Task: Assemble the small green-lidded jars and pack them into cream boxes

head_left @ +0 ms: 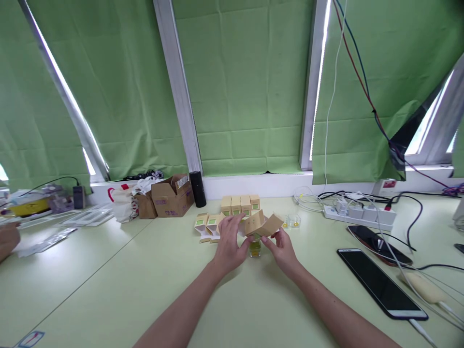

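Note:
Between my two hands is a small tan cardboard box [254,222] with its flaps unfolded. My left hand [231,240] grips its left side, thumb underneath and fingers over the back. My right hand [282,249] pinches the lower right part near a flap. Just below the box, a small glass jar [255,249] with yellowish contents stands on the table; whether the box touches it I cannot tell. Left of my left hand lie two partly opened boxes [207,225] with green labels. Behind stands a row of closed tan boxes [240,205]. More small glass jars [292,221] sit behind my right hand.
A power strip [358,216] with tangled cables lies at the back right, near a phone [380,282] and a power bank [424,286]. At the back left are an open carton [173,197] and a black cylinder [197,189]. Another person's hand [7,240] shows far left.

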`<state>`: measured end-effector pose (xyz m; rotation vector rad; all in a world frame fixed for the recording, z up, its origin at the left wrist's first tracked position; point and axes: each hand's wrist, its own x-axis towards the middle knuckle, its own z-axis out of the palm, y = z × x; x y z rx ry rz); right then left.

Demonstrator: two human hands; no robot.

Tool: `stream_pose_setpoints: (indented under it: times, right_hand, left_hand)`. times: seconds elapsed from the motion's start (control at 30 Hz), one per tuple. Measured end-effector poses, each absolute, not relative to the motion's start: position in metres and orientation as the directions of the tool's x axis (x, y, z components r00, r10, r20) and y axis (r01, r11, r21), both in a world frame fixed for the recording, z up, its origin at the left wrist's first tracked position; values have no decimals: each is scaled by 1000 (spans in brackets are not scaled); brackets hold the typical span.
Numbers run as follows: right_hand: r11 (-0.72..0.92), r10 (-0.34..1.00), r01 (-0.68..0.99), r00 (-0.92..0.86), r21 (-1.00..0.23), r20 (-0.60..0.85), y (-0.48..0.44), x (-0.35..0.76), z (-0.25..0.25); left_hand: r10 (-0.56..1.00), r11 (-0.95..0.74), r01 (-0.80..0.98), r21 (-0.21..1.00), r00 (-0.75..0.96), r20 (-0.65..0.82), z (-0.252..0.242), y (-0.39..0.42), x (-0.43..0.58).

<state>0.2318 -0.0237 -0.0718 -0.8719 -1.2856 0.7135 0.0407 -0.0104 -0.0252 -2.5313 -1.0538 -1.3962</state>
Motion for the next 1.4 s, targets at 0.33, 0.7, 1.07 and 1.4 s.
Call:
stream_pose_setpoints:
  times: [0.33,0.7,1.07,1.4]
  right_hand:
    - [626,761,233,27,-745,648,-38,231,-60]
    - [547,733,472,129,-691,668,-31,234,-67]
    - [547,721,520,104,-656,685,-25,236,-75]
    - [559,694,542,108,-628,711,-26,236,-72]
  left_hand:
    - [498,-826,481,294,380,779,-26,-13,39]
    - [281,-878,466,112,310,908,-28,-10,39]
    - [204,-857,514,28,289,935,-32,-17,41]
    - [394,-868,374,326,122,911,-25,-13,42]
